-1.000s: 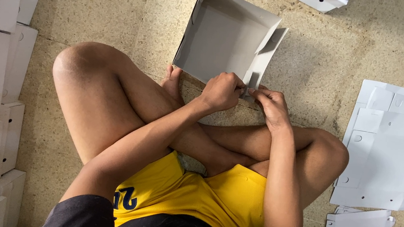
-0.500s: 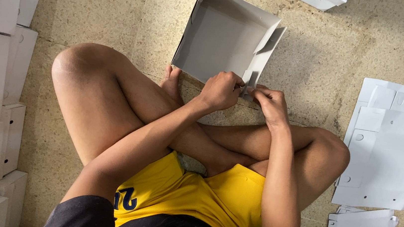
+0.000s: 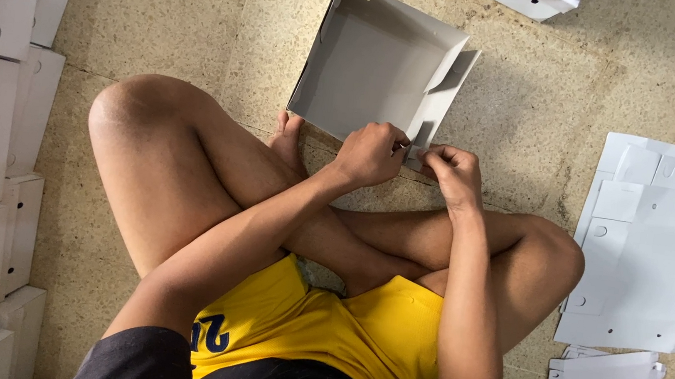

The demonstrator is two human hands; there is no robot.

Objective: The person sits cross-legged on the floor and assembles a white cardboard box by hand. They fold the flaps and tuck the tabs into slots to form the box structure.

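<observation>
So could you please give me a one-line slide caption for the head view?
Seated cross-legged, left hand and right hand pinch a corner flap of a grey cardboard box.

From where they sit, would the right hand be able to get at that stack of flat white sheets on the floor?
Probably yes. The right hand is busy at the half-folded box, but the flat sheets lie on bare floor just beyond the right knee, with nothing in between.

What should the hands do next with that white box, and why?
Probably press the loose side flap inward and tuck it down. The cardboard box already has three walls standing, but this flap leans outward, and both the left hand and right hand pinch its near corner.
</observation>
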